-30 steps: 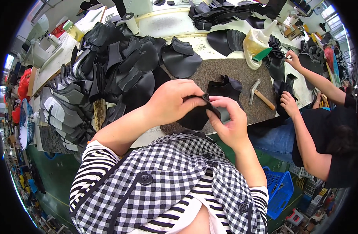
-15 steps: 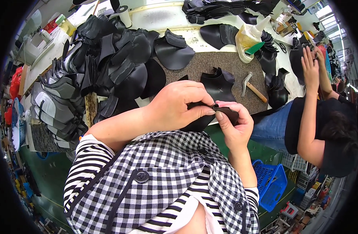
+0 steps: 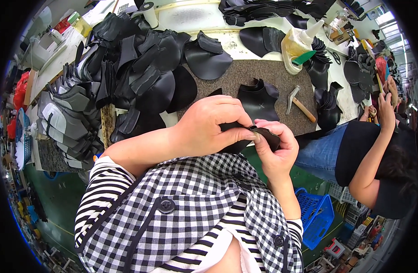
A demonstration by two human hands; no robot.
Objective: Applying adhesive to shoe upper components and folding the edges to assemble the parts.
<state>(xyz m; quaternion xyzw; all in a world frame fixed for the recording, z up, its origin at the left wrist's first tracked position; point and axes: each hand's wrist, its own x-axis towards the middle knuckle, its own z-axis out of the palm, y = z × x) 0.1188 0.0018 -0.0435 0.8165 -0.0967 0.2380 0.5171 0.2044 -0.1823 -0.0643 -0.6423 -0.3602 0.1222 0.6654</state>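
Note:
In front of my chest, my left hand (image 3: 212, 123) is closed, thumb and fingers pinching the edge of a black leather piece (image 3: 269, 138). Gripping the same edge from the other side is my right hand (image 3: 278, 152), its thumb almost touching the left thumb. A small fold shows where the thumbs meet; the rest of the piece is partly hidden behind the fingers. Just beyond my hands, another black leather piece (image 3: 256, 101) with a pale cross mark lies on a brown mat (image 3: 238, 72). To its right rests a hammer (image 3: 303, 110) with a wooden handle.
Piles of black leather pieces (image 3: 159, 86) and grey-lined pieces (image 3: 58, 113) cover the bench's left side. A cream squeeze bottle (image 3: 294, 48) stands behind the mat. At right, a co-worker (image 3: 359, 150) leans over the bench. A blue basket (image 3: 312, 218) sits on the green floor.
Both hands keep their pinch on the leather piece, with only a slight shift of the fingers. The co-worker's raised hands have moved right, away from a dark piece. The view has shifted slightly.

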